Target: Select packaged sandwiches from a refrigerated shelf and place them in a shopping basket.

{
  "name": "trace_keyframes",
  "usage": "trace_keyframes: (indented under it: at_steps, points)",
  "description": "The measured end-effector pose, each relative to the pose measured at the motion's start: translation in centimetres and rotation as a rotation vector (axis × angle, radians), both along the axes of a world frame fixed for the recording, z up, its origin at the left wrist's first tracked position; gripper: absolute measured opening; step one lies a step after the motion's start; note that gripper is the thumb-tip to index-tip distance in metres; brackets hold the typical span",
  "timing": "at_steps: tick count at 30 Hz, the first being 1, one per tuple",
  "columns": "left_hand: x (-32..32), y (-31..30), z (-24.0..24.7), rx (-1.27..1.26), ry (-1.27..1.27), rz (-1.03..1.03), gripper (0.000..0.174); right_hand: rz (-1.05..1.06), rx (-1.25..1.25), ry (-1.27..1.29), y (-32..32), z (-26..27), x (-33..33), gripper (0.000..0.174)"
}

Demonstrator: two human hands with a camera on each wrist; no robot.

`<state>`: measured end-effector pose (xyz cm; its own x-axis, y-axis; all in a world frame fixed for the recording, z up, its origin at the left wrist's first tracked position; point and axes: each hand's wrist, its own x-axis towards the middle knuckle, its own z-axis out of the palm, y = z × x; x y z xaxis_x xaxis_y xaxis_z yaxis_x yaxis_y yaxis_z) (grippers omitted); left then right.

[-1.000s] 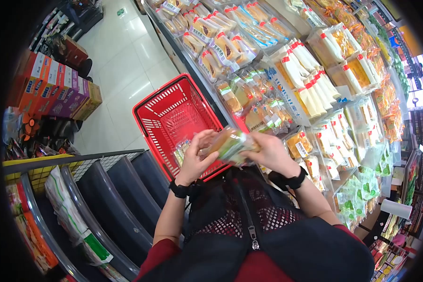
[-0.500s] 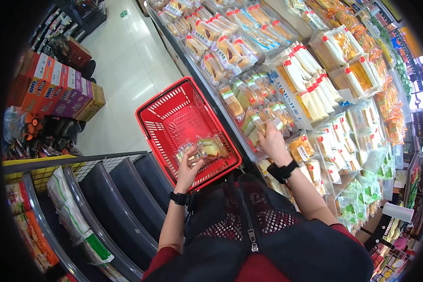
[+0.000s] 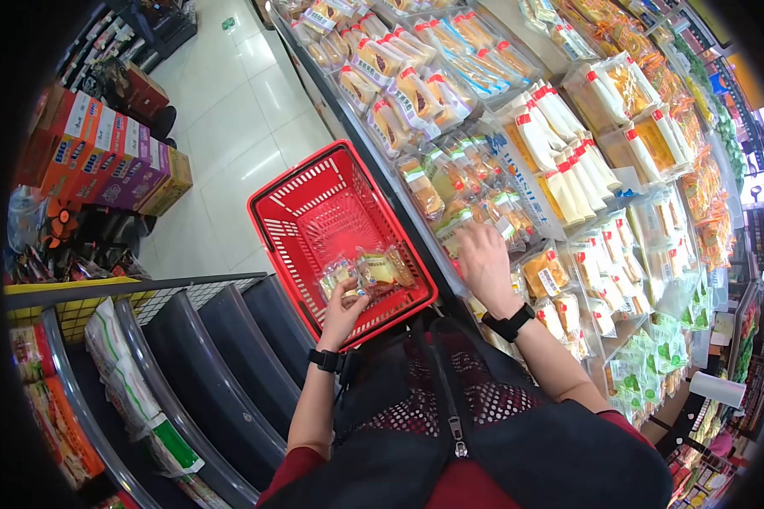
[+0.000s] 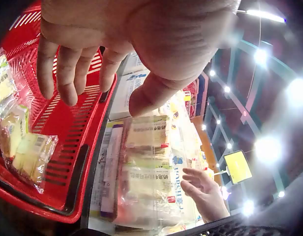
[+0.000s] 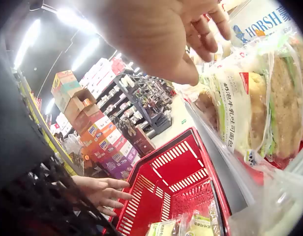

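My right hand [image 3: 486, 270] reaches over the display bin of clear-wrapped bread packets [image 3: 422, 188], its fingers loosely bent and holding nothing. In the right wrist view, its thumb and fingers hang close above a packet of sliced bread [image 5: 234, 110] with a pale printed label. My left hand [image 3: 343, 316] hovers over the near left part of the red shopping basket [image 3: 339, 225], fingers spread and relaxed, also with nothing in it. Several wrapped bread packets [image 3: 379, 270] lie in the basket's near end, partly hidden by that hand in the head view.
Bread racks with white-wrapped loaves [image 3: 569, 178] and purple-edged packets [image 3: 412, 93] extend to the right and ahead. Dark shelf dividers [image 3: 221, 365] stand at the lower left. Stacked cartons [image 3: 102, 161] sit across the tiled floor [image 3: 238, 110].
A second ago both hands held a bread packet near the basket's edge. The hands then parted, the right to the bread bin, the left over the basket, where more packets now show.
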<state>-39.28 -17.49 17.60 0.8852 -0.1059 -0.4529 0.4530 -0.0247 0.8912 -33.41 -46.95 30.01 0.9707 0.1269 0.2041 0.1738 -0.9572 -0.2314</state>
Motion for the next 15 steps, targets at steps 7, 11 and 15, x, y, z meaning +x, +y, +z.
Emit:
trace_keyframes:
  at_steps: [7, 11, 15]
  points:
    - [0.1, -0.1, 0.3, 0.043, -0.030, -0.052, 0.049, 0.257, -0.113, -0.018, -0.1, -1.8, 1.4, 0.022]
    - [-0.5, 0.0, 0.0, 0.042, 0.007, -0.028, 0.049, 0.430, 0.114, -0.151, 2.4, 0.9, 3.6, 0.026]
    - [-0.7, -0.2, 0.2, 0.052, 0.018, -0.010, 0.050, 0.514, -0.073, -0.186, 4.9, -1.4, 6.9, 0.035]
